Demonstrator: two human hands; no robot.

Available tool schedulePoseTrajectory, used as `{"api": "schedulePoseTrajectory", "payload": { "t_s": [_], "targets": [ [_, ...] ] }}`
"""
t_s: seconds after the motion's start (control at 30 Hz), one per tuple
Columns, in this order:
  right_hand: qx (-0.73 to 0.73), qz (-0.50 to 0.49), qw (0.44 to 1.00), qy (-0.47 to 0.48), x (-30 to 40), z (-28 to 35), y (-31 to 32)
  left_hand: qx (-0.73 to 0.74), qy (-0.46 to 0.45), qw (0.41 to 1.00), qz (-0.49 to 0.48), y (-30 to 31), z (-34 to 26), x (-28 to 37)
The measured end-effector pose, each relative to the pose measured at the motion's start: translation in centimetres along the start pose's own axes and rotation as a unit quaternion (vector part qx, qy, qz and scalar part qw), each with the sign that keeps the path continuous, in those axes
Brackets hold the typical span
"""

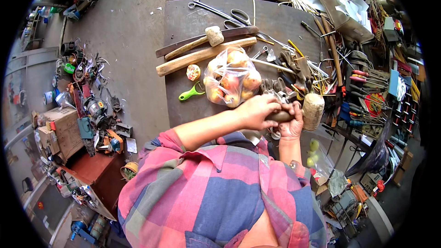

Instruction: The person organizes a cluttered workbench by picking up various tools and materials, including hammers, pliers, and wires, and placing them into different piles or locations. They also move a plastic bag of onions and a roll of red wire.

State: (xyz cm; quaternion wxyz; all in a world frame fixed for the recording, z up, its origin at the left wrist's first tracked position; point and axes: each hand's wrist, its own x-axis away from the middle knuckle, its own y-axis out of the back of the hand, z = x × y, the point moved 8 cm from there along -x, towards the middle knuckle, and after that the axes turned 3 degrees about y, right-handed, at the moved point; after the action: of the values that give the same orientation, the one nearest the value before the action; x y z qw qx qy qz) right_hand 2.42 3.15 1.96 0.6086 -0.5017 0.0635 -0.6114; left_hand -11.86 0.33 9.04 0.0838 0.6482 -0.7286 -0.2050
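Note:
My left hand and my right hand are close together at the table's near right part. Between them is a dark rounded object, which both hands grip; its kind is not clear. Just right of my right hand is a pale, worn mallet head. A clear plastic bag of fruit lies to the left of the hands. Left of the bag are a green peeler and a small red and yellow round object. Grey work gloves lie just beyond my hands.
A wooden mallet, a wooden stick, a dark flat bar and long-handled scissors lie on the metal table. Screwdrivers stand in a rack at right. Motors and cardboard boxes crowd the left.

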Motion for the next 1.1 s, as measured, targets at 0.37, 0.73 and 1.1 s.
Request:
{"api": "schedulePoseTrajectory", "payload": {
  "t_s": [0.37, 0.73, 1.1],
  "targets": [
    [-0.262, -0.263, 0.925, 0.079, 4.7, 5.1, 19.0, -0.399, 0.381, 0.831, 0.071, 19.7, 34.7, 3.6],
    [-0.252, -0.234, 0.935, 0.085, 4.3, 3.6, 16.5, -0.453, 0.308, 0.801, 0.242, 19.1, 35.9, 0.6],
    [-0.228, -0.139, 0.959, 0.095, 3.0, 3.6, 13.0, -0.386, 0.273, 0.88, 0.049, 19.8, 36.8, 1.5]
  ]
}}
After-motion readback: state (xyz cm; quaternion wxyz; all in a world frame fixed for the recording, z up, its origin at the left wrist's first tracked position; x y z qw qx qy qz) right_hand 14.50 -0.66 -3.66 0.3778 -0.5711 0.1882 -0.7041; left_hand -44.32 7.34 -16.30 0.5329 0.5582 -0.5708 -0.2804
